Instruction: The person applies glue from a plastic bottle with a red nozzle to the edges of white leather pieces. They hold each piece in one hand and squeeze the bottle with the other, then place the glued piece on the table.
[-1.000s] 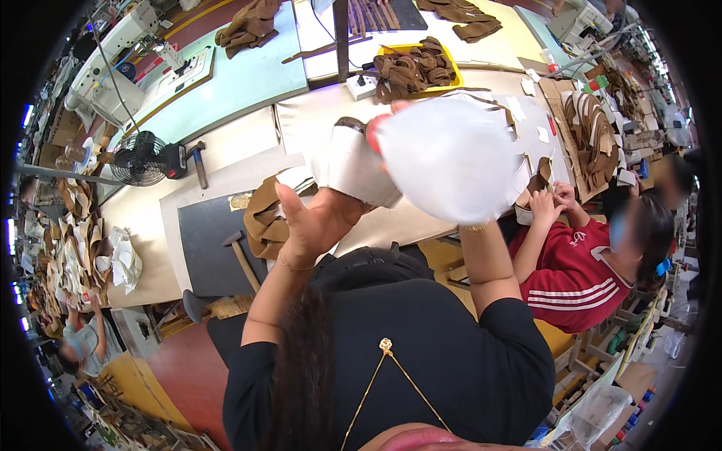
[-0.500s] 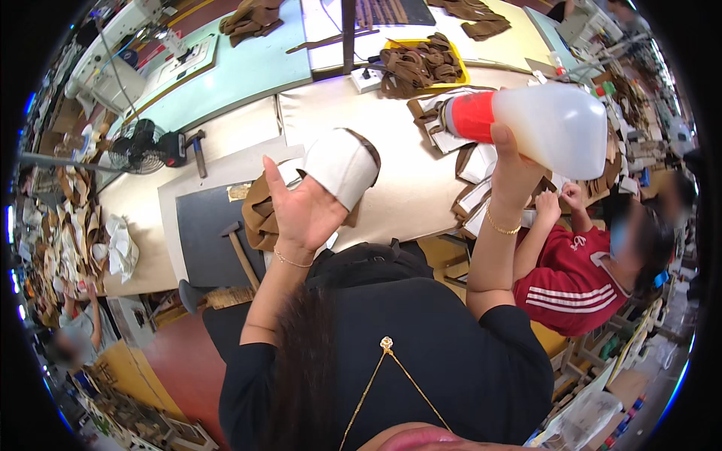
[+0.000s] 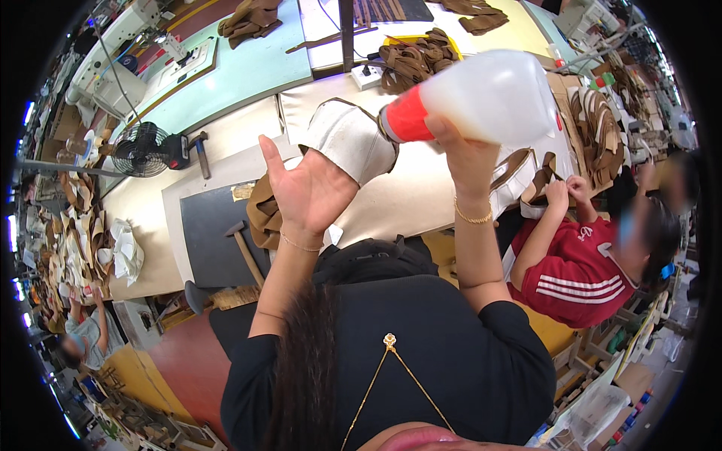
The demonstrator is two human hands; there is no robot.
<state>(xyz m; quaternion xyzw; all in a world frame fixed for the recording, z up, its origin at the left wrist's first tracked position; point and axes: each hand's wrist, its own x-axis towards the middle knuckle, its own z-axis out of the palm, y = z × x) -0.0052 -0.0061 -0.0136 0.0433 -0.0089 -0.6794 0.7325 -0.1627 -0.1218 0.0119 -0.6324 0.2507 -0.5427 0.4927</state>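
A white, curved shoe upper (image 3: 344, 139) with a dark edge sits over the fingers of my left hand (image 3: 312, 194). The palm faces up and the thumb stands out to the side; the fingertips are hidden inside the piece. My right hand (image 3: 470, 158) grips a translucent plastic bottle (image 3: 492, 98) with a red band. It is tipped sideways, its dark-ringed neck pointing left, right at the upper's right edge; whether they touch I cannot tell. Some pale liquid shows inside the bottle. Under my left hand, folded brown pieces (image 3: 263, 214) lie on the table.
Left of my hands, a hammer (image 3: 247, 255) lies on a dark board (image 3: 207, 225). Further off are a second hammer (image 3: 201, 156) and a small black fan (image 3: 141, 149). A yellow basket (image 3: 456, 49) of brown pieces stands behind. A co-worker in red (image 3: 575, 278) handles pieces at the right.
My right hand has moved left with the bottle, bringing its neck from well apart to the upper's edge. The upper has shifted slightly and tilted in my left hand.
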